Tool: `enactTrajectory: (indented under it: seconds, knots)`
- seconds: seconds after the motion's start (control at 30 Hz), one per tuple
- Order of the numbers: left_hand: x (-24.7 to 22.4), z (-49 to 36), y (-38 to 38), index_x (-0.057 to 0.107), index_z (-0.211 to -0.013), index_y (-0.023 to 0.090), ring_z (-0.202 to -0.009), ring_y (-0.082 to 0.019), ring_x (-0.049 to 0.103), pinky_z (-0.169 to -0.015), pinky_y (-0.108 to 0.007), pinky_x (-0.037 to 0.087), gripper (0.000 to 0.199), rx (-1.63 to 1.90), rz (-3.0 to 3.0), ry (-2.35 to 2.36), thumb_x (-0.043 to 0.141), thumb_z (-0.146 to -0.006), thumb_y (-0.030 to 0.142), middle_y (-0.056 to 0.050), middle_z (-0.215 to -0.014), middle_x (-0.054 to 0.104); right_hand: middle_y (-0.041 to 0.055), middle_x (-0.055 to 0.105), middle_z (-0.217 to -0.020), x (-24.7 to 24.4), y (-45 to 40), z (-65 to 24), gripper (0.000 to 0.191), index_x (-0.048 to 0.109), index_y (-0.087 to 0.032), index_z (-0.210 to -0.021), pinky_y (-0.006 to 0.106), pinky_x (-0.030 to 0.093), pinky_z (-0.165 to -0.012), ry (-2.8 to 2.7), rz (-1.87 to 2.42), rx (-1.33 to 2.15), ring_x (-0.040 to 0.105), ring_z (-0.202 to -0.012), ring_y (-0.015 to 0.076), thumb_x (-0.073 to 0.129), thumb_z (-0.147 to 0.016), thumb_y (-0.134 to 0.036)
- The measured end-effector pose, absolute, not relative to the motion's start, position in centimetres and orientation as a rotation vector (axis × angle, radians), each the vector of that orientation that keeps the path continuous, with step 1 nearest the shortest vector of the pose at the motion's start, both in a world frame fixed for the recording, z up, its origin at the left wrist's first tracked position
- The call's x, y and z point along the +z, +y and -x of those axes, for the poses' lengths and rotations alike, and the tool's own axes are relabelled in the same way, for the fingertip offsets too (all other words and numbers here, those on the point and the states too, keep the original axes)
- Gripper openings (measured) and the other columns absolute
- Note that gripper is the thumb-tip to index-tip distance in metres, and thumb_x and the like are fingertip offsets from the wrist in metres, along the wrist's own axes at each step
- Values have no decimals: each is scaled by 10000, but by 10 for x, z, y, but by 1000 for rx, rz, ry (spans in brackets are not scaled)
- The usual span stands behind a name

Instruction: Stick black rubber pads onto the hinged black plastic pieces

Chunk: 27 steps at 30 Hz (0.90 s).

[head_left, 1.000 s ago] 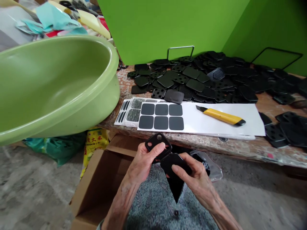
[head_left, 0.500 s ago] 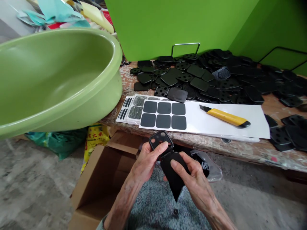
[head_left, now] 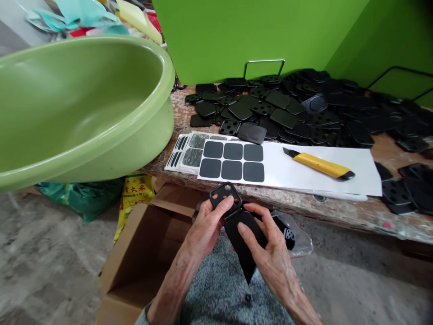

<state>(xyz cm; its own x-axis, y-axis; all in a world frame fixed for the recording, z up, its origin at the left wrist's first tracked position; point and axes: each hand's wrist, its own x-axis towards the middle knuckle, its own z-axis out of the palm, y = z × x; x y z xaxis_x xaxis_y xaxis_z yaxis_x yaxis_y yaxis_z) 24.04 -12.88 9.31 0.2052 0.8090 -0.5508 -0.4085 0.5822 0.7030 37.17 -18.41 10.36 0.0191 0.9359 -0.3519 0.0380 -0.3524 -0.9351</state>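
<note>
My left hand grips a black square pad with round holes, its thumb across the lower part of the pad. My right hand holds a solid black rubbery piece that hangs to a point below the fingers. The two pieces meet or overlap just above my right fingers; I cannot tell if they are joined. On the bench ahead lie a white sheet of black square pads, a yellow utility knife and a large heap of black pads.
A large green plastic basin overhangs the left of the bench. An open cardboard box stands below my hands, with a clear plastic bag to the right. Green walls rise behind the wooden bench. Bare concrete floor surrounds the box.
The holed pad stands more upright in my left hand, and the solid piece has turned more vertical. My right fingers have shifted on it. The view has tilted slightly.
</note>
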Motion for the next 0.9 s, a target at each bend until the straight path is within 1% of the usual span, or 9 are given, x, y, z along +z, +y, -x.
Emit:
enactTrajectory:
  seconds: [0.1, 0.2, 0.3, 0.37, 0.47, 0.53, 0.73, 0.9]
  knots:
    - [93, -241, -129, 719, -834, 153, -654, -110, 587, -586, -193, 453, 216, 909, -458, 1058, 719, -754, 355, -37, -773, 679, 32, 630, -1130, 102, -185, -373, 287, 501, -279, -1179, 285, 504, -798, -1103, 1504, 1407, 605, -1032, 206, 556, -906, -348]
    - [90, -241, -130, 725, -807, 165, -729, -117, 603, -633, -185, 459, 187, 946, -470, 1059, 725, -751, 343, -29, -790, 684, 4, 629, -1119, 99, -185, -374, 258, 525, -297, -1164, 263, 481, -783, -1188, 1506, 1344, 610, -946, 169, 549, -910, -340]
    - [90, -242, -132, 724, -817, 169, -746, -127, 608, -641, -193, 454, 207, 942, -482, 1097, 730, -740, 361, -28, -793, 686, 2, 638, -1088, 97, -185, -376, 259, 534, -285, -1155, 255, 461, -778, -1206, 1503, 1352, 602, -909, 162, 561, -904, -342]
    - [92, -243, -132, 717, -807, 156, -732, -132, 605, -638, -201, 450, 235, 937, -495, 1134, 729, -734, 379, -30, -772, 679, 11, 650, -1034, 96, -183, -376, 256, 533, -261, -1131, 249, 458, -768, -1138, 1467, 1425, 596, -894, 163, 575, -896, -352]
    - [97, -243, -132, 701, -781, 137, -694, -126, 589, -629, -209, 446, 243, 956, -511, 1174, 723, -735, 375, -26, -748, 663, 1, 648, -878, 96, -182, -374, 285, 515, -242, -1108, 214, 454, -667, -979, 1375, 1559, 575, -770, 138, 602, -879, -388]
    - [98, -243, -131, 695, -775, 139, -693, -119, 588, -629, -206, 445, 227, 966, -501, 1162, 723, -740, 362, -22, -759, 665, -7, 637, -834, 97, -181, -371, 309, 503, -239, -1110, 198, 442, -624, -921, 1359, 1581, 558, -721, 125, 613, -872, -403]
    - [93, -237, -130, 713, -869, 176, -742, -118, 618, -672, -208, 457, 192, 964, -416, 1001, 704, -776, 344, -19, -814, 689, 18, 649, -989, 103, -180, -367, 323, 460, -246, -1154, 232, 450, -664, -991, 1435, 1497, 598, -834, 156, 593, -887, -369]
    - [91, -234, -130, 721, -846, 168, -758, -125, 622, -726, -223, 458, 186, 959, -382, 956, 719, -761, 334, -29, -844, 700, 1, 652, -924, 99, -183, -368, 184, 534, -245, -1036, 253, 447, -704, -1230, 1517, 1298, 595, -805, 158, 567, -904, -368]
